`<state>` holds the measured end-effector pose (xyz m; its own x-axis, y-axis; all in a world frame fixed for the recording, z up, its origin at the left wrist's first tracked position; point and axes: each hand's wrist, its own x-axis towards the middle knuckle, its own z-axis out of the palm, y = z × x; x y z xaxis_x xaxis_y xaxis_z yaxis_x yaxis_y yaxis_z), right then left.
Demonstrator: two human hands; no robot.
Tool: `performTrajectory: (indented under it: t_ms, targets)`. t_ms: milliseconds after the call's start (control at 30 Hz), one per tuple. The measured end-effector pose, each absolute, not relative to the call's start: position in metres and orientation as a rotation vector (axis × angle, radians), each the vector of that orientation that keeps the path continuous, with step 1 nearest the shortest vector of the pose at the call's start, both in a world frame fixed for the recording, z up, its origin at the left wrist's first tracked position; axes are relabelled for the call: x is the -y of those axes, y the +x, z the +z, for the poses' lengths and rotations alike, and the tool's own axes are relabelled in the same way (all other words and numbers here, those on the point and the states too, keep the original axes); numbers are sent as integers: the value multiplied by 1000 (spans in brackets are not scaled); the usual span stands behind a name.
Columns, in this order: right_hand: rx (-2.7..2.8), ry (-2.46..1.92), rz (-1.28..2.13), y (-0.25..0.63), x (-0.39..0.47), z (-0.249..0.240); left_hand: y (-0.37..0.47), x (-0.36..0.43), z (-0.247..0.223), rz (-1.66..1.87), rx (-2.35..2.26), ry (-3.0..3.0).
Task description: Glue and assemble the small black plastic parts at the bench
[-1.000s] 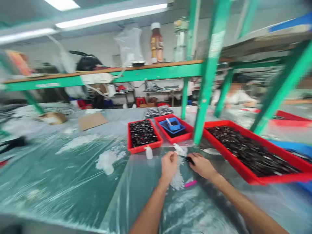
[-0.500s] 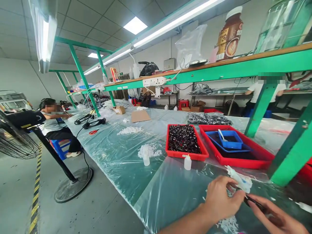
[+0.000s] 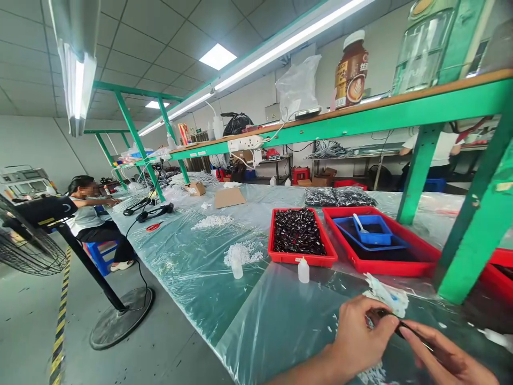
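At the lower right, my left hand (image 3: 358, 329) pinches one end of a small dark part (image 3: 405, 327), thumb against forefinger. My right hand (image 3: 444, 350) grips the same part from the other side, fingers closed on it. The two hands almost touch. Just behind them lies a crumpled white wipe (image 3: 387, 294). Small white pieces (image 3: 372, 374) lie under and beside my left hand. Further back a red tray (image 3: 300, 261) holds many shiny dark parts, and a small white bottle (image 3: 303, 271) stands in front of it.
A larger red tray (image 3: 377, 269) holds blue trays (image 3: 374, 238) and a white spoon. Green posts (image 3: 460, 267) rise at the right. White piles (image 3: 242, 254) and a clear bottle (image 3: 237, 269) are mid-table. A seated person (image 3: 86, 214) and a fan (image 3: 40, 203) are at the left.
The view has shifted slightly, so the trays sit a little further left. Both hands still hold the dark part, and my right hand's fingers have come closer to my left thumb.
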<state>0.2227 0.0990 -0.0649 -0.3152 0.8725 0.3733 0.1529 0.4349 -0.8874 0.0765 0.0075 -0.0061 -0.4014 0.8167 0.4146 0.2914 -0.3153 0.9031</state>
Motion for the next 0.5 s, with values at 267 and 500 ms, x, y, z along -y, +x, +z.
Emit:
performTrajectory:
  t_ms: [267, 500]
  targets:
    - [1838, -779, 1083, 208, -52, -24, 73, -5, -15, 1762, -1524, 1398]
    - [1528, -780, 1348, 200, -51, -23, 60, -10, -30, 1552, -1429, 1690]
